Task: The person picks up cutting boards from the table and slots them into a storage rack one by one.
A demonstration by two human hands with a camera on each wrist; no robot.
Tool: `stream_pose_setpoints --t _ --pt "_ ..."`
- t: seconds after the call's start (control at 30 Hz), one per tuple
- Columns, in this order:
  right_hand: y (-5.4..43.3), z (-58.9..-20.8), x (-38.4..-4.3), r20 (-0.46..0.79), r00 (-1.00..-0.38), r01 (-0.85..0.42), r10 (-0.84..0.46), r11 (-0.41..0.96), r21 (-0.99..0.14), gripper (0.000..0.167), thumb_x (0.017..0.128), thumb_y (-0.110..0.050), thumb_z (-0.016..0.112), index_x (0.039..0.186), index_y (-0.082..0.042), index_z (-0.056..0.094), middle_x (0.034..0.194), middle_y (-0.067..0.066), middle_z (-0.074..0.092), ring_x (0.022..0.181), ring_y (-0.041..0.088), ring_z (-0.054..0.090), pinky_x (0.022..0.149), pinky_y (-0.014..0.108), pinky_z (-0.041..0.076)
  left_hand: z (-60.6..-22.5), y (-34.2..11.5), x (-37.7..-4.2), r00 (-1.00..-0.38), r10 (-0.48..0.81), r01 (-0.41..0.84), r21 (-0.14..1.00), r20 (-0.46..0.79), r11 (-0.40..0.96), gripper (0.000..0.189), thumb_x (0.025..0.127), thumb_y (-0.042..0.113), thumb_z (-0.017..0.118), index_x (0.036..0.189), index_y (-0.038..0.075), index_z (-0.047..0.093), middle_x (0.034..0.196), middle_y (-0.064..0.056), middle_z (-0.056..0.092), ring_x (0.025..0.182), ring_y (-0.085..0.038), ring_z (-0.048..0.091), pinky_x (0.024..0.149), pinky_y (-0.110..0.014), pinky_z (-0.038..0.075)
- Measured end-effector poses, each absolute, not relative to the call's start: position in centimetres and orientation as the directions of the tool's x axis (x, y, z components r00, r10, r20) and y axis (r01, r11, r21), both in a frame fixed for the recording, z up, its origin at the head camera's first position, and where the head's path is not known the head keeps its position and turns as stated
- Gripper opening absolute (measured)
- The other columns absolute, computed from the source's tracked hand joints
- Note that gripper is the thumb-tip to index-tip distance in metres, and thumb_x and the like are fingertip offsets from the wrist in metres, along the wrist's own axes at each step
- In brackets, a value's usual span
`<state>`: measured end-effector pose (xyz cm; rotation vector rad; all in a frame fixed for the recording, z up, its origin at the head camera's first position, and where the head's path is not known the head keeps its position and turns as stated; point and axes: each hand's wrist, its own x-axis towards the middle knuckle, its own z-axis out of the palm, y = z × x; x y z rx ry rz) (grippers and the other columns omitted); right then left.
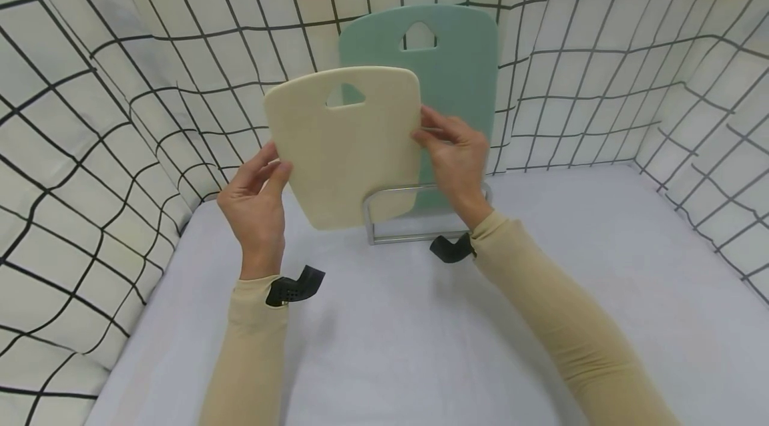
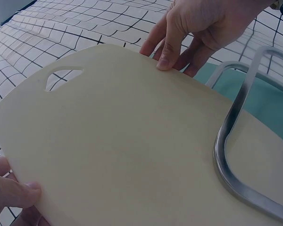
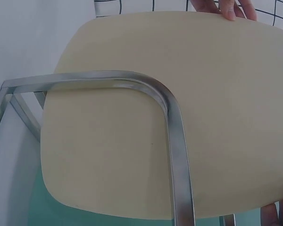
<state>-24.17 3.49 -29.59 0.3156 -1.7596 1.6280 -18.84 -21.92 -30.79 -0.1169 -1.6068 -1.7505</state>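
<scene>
A cream cutting board (image 1: 354,152) with a handle slot near its top is held upright between both hands. My left hand (image 1: 255,202) pinches its left edge, thumb on the front face. On the opposite edge, my right hand (image 1: 456,155) pinches the board with thumb and fingers. The board's lower right part sits behind the front bar of a metal rack (image 1: 426,238), and its lower left corner sticks out past the rack's left side. A larger green cutting board (image 1: 462,72) stands upright in the rack behind the cream one.
The rack stands on a white-covered table (image 1: 384,339) toward the back. A white cloth with a black grid (image 1: 589,65) hangs behind and along both sides. Each wrist carries a black strap-on mount (image 1: 297,286).
</scene>
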Motion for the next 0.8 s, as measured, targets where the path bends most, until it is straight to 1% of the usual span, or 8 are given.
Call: stream_pose_setpoints --t 0.13,0.2,0.33,0.4,0.47,0.6,0.7,0.8 --pt "3.59 -29.59 -24.21 0.641 -0.719 -0.619 0.269 0.17 -0.767 0.033 0.08 0.002 0.084 0.112 -0.007 0.08 0.101 0.02 0.079 0.09 0.026 0.08 0.08 0.024 0.063 -30.83 -21.85 -18.82 -0.721 -0.446 0.561 0.825 0.53 0.074 0.03 0.088 0.007 0.081 0.118 0.011 0.079 0.109 0.01 0.08 0.099 -0.015 0.073 0.093 -0.022 0.06" --pt "3.63 -29.58 -24.22 0.642 -0.718 -0.621 0.269 0.168 -0.765 0.033 0.081 0.002 0.084 0.112 -0.006 0.08 0.101 0.021 0.079 0.09 0.024 0.08 0.08 0.024 0.063 -30.84 -21.82 -18.82 -0.722 -0.444 0.558 0.826 0.531 0.079 0.03 0.089 0.008 0.081 0.118 0.012 0.079 0.11 0.009 0.08 0.1 -0.016 0.073 0.093 -0.022 0.06" --pt "3.72 -29.54 -24.19 0.639 -0.718 -0.62 0.277 0.162 -0.767 0.033 0.08 0.003 0.084 0.111 -0.006 0.08 0.101 0.021 0.079 0.086 0.013 0.079 0.08 0.024 0.063 -30.86 -21.75 -18.85 -0.725 -0.44 0.553 0.829 0.53 0.087 0.03 0.089 0.009 0.081 0.119 0.013 0.079 0.111 0.009 0.079 0.101 -0.016 0.073 0.093 -0.022 0.059" --pt "3.8 -29.52 -24.22 0.637 -0.718 -0.618 0.281 0.163 -0.769 0.033 0.08 0.003 0.084 0.111 -0.006 0.08 0.101 0.021 0.079 0.085 0.012 0.079 0.079 0.024 0.063 -30.85 -21.7 -18.9 -0.728 -0.437 0.553 0.829 0.529 0.083 0.03 0.089 0.009 0.081 0.119 0.013 0.079 0.111 0.009 0.079 0.101 -0.016 0.073 0.093 -0.022 0.06" --pt "3.88 -29.5 -24.21 0.632 -0.721 -0.613 0.283 0.163 -0.773 0.033 0.08 0.003 0.084 0.112 -0.006 0.08 0.101 0.02 0.079 0.087 0.015 0.08 0.079 0.023 0.063 -30.86 -21.65 -18.94 -0.731 -0.433 0.55 0.831 0.527 0.081 0.03 0.089 0.009 0.081 0.119 0.013 0.079 0.111 0.008 0.079 0.102 -0.016 0.073 0.094 -0.022 0.059" --pt "4.01 -29.49 -24.2 0.626 -0.729 -0.606 0.276 0.165 -0.778 0.033 0.08 0.003 0.084 0.112 -0.007 0.08 0.102 0.02 0.079 0.091 0.026 0.08 0.08 0.024 0.063 -30.9 -21.56 -18.97 -0.735 -0.434 0.542 0.836 0.52 0.084 0.03 0.089 0.01 0.081 0.119 0.014 0.079 0.112 0.009 0.079 0.102 -0.016 0.073 0.095 -0.023 0.059" --pt "4.07 -29.46 -24.15 0.629 -0.729 -0.609 0.271 0.162 -0.776 0.033 0.08 0.003 0.084 0.112 -0.006 0.08 0.102 0.02 0.079 0.092 0.031 0.079 0.08 0.024 0.063 -30.91 -21.51 -18.97 -0.734 -0.441 0.542 0.837 0.516 0.076 0.031 0.088 0.009 0.081 0.118 0.013 0.079 0.111 0.009 0.08 0.101 -0.016 0.073 0.094 -0.023 0.059" --pt "4.14 -29.43 -24.14 0.636 -0.723 -0.615 0.269 0.168 -0.77 0.033 0.08 0.003 0.084 0.112 -0.006 0.08 0.101 0.02 0.079 0.092 0.032 0.079 0.079 0.024 0.063 -30.91 -21.46 -18.97 -0.731 -0.444 0.548 0.833 0.517 0.068 0.031 0.088 0.008 0.081 0.118 0.012 0.079 0.109 0.009 0.08 0.099 -0.015 0.073 0.093 -0.023 0.059"
